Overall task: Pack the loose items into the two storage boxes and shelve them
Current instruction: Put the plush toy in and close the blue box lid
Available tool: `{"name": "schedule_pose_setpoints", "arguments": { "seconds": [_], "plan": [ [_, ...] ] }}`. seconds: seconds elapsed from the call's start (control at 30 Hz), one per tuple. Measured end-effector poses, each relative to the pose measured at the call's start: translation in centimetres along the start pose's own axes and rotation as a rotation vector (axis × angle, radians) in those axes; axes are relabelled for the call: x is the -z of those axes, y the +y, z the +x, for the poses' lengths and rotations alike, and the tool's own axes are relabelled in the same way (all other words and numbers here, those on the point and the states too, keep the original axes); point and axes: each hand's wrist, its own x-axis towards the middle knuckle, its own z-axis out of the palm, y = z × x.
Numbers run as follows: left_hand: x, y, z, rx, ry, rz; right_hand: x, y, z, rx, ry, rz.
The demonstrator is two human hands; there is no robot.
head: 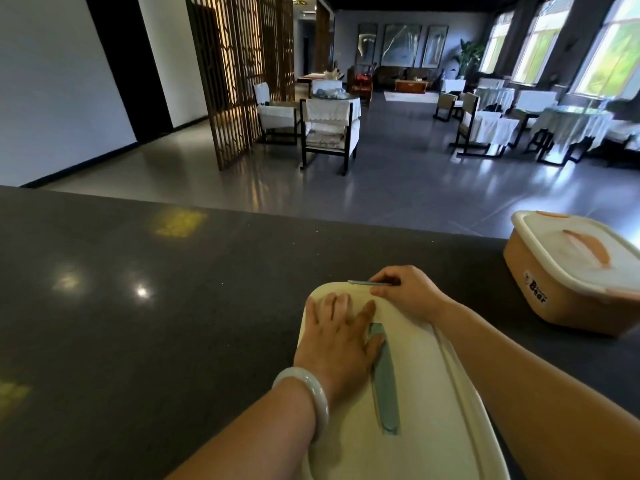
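A cream lid with a grey-green handle (384, 375) covers the near storage box (426, 393) on the dark counter in front of me. My left hand (341, 341) lies flat on the lid's far end, fingers spread. My right hand (403, 292) is at the box's far right corner, fingers curled around a thin grey latch on the rim (363, 282). A second storage box (568, 271), orange with a white lid and an orange handle, stands closed at the counter's right edge.
The dark polished counter (156, 306) stretches left and ends at a far edge, beyond which lies a dining room with chairs (329, 133), covered tables and a wooden lattice screen (239, 71).
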Motion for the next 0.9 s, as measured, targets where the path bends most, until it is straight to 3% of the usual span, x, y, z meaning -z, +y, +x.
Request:
{"name": "schedule_pose_setpoints", "arguments": {
  "seconds": [0.43, 0.57, 0.73, 0.9],
  "plan": [
    [0.2, 0.0, -0.1, 0.014, 0.019, 0.026, -0.3, -0.5, -1.1, 0.046, 0.071, 0.002],
    [0.2, 0.0, 0.0, 0.033, 0.060, -0.002, -2.0, -1.2, -4.1, 0.025, 0.205, -0.149],
    [0.6, -0.2, -0.1, 0.032, 0.086, -0.075, -3.2, -1.3, -10.3, -0.111, 0.231, -0.304],
    [0.4, -1.4, -3.3, 0.053, 0.094, -0.147, -2.8, -0.3, -15.6, -0.240, 0.161, -0.132]
  ]
}}
